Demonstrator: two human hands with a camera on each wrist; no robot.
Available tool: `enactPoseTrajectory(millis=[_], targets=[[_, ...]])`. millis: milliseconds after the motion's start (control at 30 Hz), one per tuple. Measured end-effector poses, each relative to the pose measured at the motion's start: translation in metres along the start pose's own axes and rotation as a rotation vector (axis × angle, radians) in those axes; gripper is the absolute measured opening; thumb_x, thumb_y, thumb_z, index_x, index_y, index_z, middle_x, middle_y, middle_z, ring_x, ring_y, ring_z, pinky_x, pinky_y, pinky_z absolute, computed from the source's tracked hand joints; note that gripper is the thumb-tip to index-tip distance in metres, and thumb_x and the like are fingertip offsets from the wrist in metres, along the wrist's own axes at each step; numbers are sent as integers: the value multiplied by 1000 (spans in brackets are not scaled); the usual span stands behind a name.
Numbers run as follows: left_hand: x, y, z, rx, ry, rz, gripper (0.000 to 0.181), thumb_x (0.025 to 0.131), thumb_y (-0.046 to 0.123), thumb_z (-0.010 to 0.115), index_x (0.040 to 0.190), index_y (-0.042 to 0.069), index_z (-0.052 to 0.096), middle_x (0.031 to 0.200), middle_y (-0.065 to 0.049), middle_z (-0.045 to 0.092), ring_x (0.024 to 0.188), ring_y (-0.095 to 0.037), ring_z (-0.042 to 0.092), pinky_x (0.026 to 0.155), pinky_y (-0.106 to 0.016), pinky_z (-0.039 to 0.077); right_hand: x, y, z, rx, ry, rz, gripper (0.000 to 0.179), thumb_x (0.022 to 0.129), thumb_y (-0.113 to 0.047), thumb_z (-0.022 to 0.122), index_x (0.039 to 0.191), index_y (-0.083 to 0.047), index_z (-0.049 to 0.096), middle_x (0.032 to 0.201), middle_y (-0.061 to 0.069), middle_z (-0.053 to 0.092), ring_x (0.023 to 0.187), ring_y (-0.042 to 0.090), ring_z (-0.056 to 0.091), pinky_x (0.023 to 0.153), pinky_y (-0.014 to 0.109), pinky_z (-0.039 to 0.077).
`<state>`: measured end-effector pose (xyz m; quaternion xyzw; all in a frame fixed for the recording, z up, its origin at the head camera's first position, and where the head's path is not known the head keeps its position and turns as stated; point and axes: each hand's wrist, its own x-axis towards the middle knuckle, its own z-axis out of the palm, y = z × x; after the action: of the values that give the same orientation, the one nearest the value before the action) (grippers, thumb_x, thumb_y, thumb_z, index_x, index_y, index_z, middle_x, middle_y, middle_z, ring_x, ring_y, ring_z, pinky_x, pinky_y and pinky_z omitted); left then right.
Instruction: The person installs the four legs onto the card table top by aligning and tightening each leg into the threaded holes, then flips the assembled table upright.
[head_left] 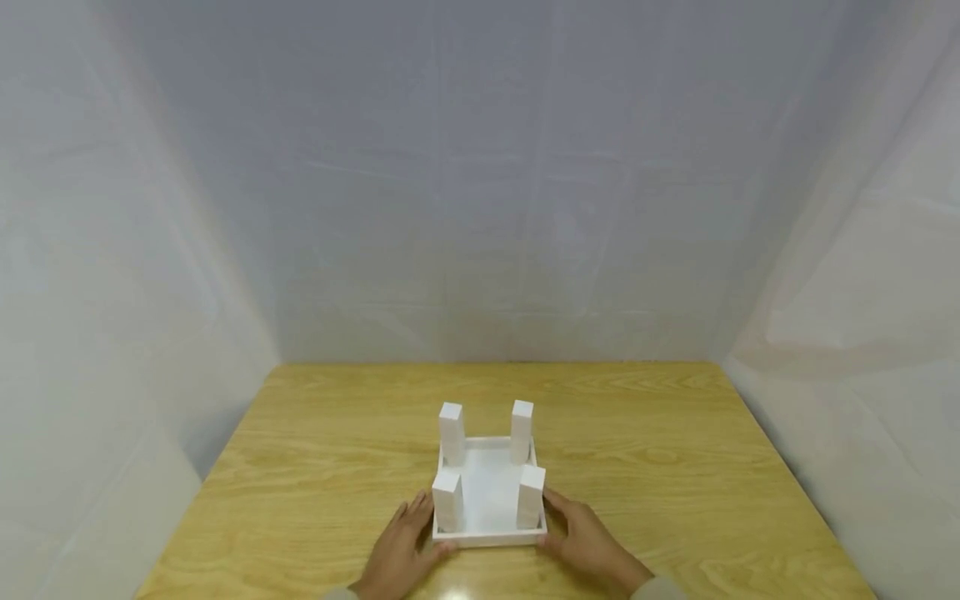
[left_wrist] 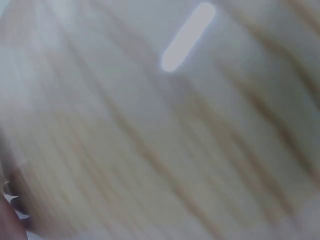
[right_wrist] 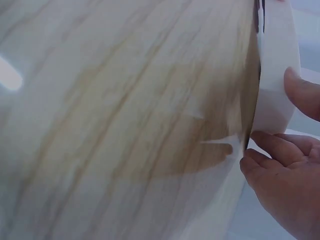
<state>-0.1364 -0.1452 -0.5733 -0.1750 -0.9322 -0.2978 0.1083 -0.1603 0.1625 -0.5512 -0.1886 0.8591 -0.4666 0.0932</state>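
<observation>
A small white upturned table [head_left: 491, 487] lies with its shallow rimmed top down and its square legs pointing up, one at each corner. My left hand [head_left: 401, 546] grips its near left corner, thumb at the front rim and fingers along the left side. At the near right corner my right hand [head_left: 588, 542] holds the rim the same way. From the right wrist, the thumb and fingertips of that hand show around the white rim [right_wrist: 277, 65]. The left wrist view catches only a bit of the left hand [left_wrist: 11, 217] at its lower left edge.
The white piece rests near the front edge of a wood-grain tabletop [head_left: 337, 433]. Pale sheeting [head_left: 487, 192] hangs behind the tabletop and along both sides. A bright lamp reflection shows on the glossy surface [left_wrist: 150, 150] in the left wrist view.
</observation>
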Motion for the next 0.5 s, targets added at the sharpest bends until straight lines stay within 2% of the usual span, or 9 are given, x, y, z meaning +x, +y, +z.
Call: enactPoseTrajectory(millis=[100,200,333,400,500], targets=[[2,2,-1,-36,19,-3,77,85,52,65,139,0,46,138,-16,52,130,-36,46,108,-56,32,0,0,-2,15,16,-12,74,84,-26,74,141,8,40,142,23,45,134,38,38,110,57,28],[5,5,-2,-88,5,-46,76,87,51,63,141,1,45,139,-17,51,130,-38,45,107,-57,34,-1,1,-5,52,28,-25,74,85,-30,71,141,7,39,143,20,45,134,35,38,110,56,26],[8,12,-4,-178,-6,-148,73,88,50,63,140,2,47,140,-21,49,129,-42,45,105,-60,35,-2,-1,-11,71,36,-31,69,90,-33,65,141,5,41,142,20,46,133,37,40,108,56,31],[9,16,-5,-208,8,-195,71,88,50,63,139,3,48,139,-23,49,128,-43,45,105,-60,36,-1,-5,-14,74,40,-41,64,92,-32,63,140,5,42,142,21,45,132,39,41,106,56,34],[14,22,-8,-227,32,-249,70,89,50,61,138,2,49,137,-23,51,125,-41,49,103,-55,40,2,-10,-18,135,46,-70,63,92,-27,64,139,9,42,141,25,44,130,41,41,105,53,37]])
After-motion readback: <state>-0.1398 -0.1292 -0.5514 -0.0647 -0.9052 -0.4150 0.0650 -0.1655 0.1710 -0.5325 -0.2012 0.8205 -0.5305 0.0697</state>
